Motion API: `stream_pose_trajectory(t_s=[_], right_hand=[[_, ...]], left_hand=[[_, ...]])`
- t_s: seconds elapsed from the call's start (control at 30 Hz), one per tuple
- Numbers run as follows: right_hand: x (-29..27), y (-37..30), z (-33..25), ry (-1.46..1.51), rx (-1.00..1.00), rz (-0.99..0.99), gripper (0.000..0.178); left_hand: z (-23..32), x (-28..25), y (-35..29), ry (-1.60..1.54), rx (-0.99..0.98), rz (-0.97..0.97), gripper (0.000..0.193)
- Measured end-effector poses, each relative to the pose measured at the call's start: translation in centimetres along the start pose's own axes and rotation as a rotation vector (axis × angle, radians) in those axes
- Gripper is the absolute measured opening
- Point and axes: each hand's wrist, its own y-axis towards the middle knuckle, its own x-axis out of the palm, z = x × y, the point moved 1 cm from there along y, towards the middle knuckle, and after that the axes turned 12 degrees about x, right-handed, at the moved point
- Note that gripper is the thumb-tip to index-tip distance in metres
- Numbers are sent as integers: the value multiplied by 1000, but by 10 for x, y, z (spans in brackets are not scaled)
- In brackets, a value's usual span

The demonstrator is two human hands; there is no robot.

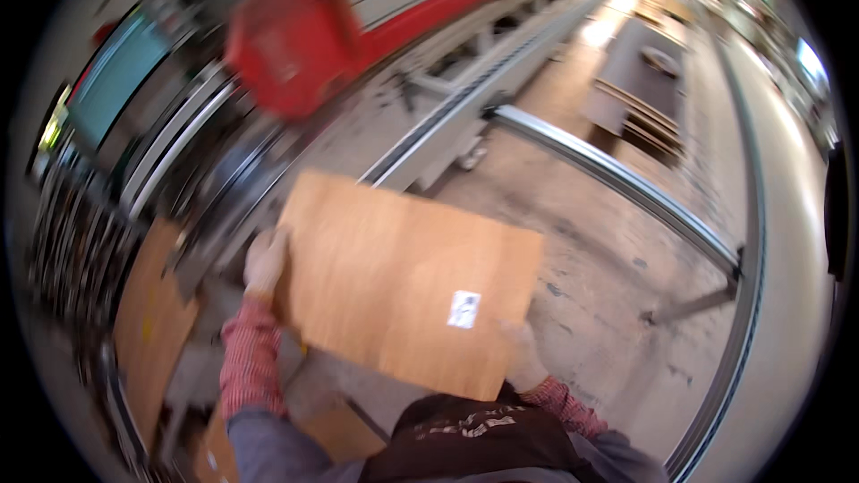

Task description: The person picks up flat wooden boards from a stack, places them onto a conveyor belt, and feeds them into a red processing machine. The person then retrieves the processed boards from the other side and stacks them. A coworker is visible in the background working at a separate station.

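Observation:
Between my two hands is a flat, light-brown wooden panel (385,277), held level in front of my body. A white printed label (463,309) sticks to its top face toward the right end. My left hand (267,261), in a pale glove, grips the panel's left edge, with its fingers partly hidden. At the lower right edge, my right hand (526,360) holds the panel as well; it is blurred, and some of its fingers are out of sight.
A red machine housing (291,45) stands ahead on the left beside a long metal rail (501,72). A metal frame bar (617,179) crosses on the right. Stacked dark boards (640,80) lie farther off. Another brown panel (152,331) leans at left.

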Motion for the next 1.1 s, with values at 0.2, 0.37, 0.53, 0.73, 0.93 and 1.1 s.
stream_pose_trajectory(t_s=[0.2, 0.37, 0.53, 0.73, 0.93, 1.1], right_hand=[[60, 43, -68, 393, 399, 152, 30], [90, 72, -17, 462, 433, 28, 38], [172, 78, -61, 844, 454, 166, 50], [264, 97, -64, 670, 351, 102, 59], [312, 116, -47, 733, 468, 173, 60], [338, 137, -45, 755, 453, 196, 58]], left_hand=[[-73, 11, 42, -52, -61, -78, 55], [-101, -16, 46, 238, 111, -69, 50], [-94, -37, -3, 192, 143, 418, 51], [-170, -23, -45, -476, -476, 334, 80], [-157, 7, 0, -1403, -602, 210, 55], [-183, 15, 32, -1517, -620, 211, 55]])
